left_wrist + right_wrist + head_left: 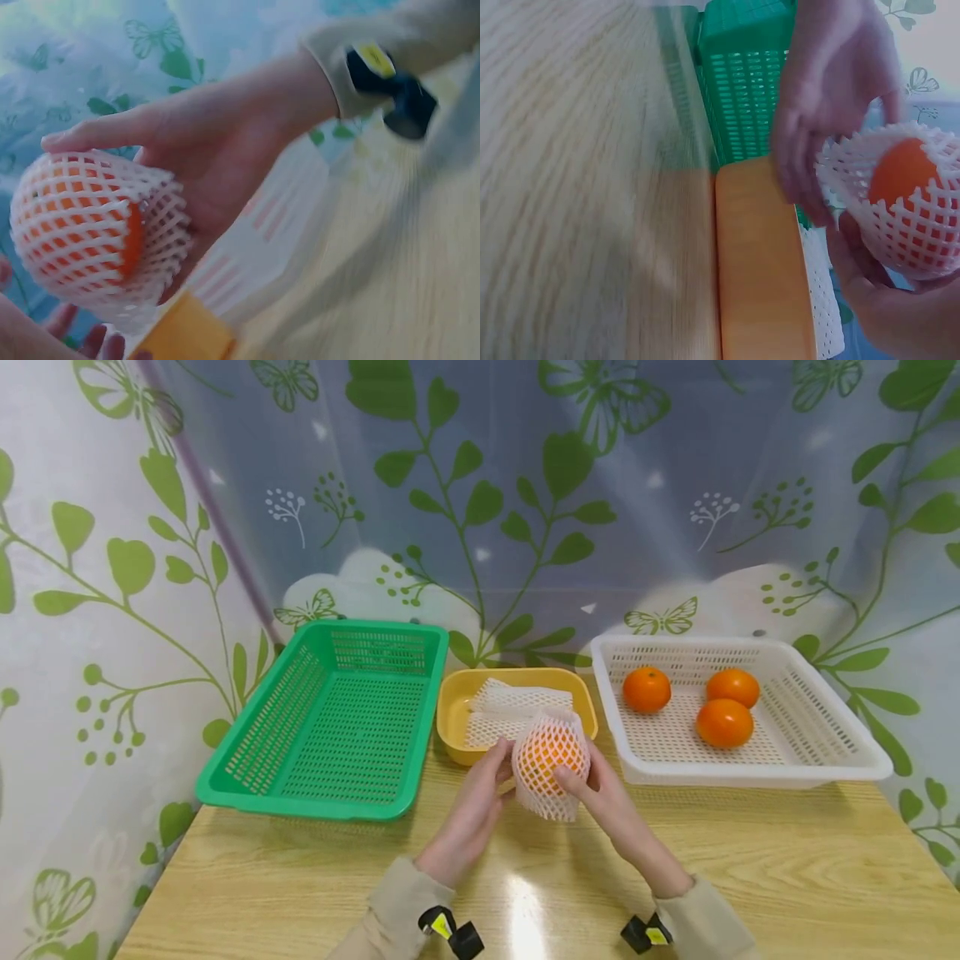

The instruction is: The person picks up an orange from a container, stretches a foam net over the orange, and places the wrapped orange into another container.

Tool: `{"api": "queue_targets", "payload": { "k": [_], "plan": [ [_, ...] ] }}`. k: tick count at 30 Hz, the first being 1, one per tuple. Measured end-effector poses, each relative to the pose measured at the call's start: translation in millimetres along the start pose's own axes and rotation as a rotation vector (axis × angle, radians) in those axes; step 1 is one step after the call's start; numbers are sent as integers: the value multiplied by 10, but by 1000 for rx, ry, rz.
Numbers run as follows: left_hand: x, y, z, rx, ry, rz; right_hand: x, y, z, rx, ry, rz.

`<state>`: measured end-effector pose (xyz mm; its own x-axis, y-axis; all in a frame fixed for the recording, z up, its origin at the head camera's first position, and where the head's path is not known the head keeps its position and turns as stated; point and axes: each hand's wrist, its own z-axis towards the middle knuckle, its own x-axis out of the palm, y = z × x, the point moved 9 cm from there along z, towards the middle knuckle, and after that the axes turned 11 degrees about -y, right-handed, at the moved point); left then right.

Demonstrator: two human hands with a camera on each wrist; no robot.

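Note:
An orange (553,752) sits inside a white foam net sleeve (555,806) in front of the yellow bin. My right hand (611,802) holds the sleeved fruit, thumb across its front and fingers around its far side. In the left wrist view the right hand (217,150) cradles it, with orange skin showing through the mesh. At the sleeve's left edge is my left hand (472,810); the right wrist view shows this left hand (832,90) with loosely extended fingers close to the sleeve's open end. Whether its thumb touches the mesh I cannot tell.
The yellow bin (455,739) holds several flat foam net sleeves (517,700). To the left stands a green basket (337,810); to the right, a white basket (757,772) with several oranges (724,723). A leaf-patterned curtain (480,510) hangs behind the wooden table (787,852).

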<state>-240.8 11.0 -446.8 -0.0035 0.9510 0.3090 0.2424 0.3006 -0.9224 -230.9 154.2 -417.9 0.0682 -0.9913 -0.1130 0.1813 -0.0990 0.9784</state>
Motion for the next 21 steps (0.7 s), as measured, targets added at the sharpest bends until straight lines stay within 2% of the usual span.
{"api": "queue_targets", "payload": {
  "k": [4,7,9,12,18,21],
  "plan": [
    [88,-152,-49,144,72,133,26,-22,7,34,27,-25],
    [156,-191,-95,217,104,200,37,-39,0,75,18,-26],
    [189,-195,-110,244,113,202,27,-57,-4,101,-6,-21],
    [214,-182,-118,268,113,202,-6,-62,-3,106,-58,-28],
    [201,-154,-118,273,93,207,10,17,13,-8,-83,-103],
    [172,-151,-114,263,80,211,2,32,12,-29,-97,-144]
  ]
}}
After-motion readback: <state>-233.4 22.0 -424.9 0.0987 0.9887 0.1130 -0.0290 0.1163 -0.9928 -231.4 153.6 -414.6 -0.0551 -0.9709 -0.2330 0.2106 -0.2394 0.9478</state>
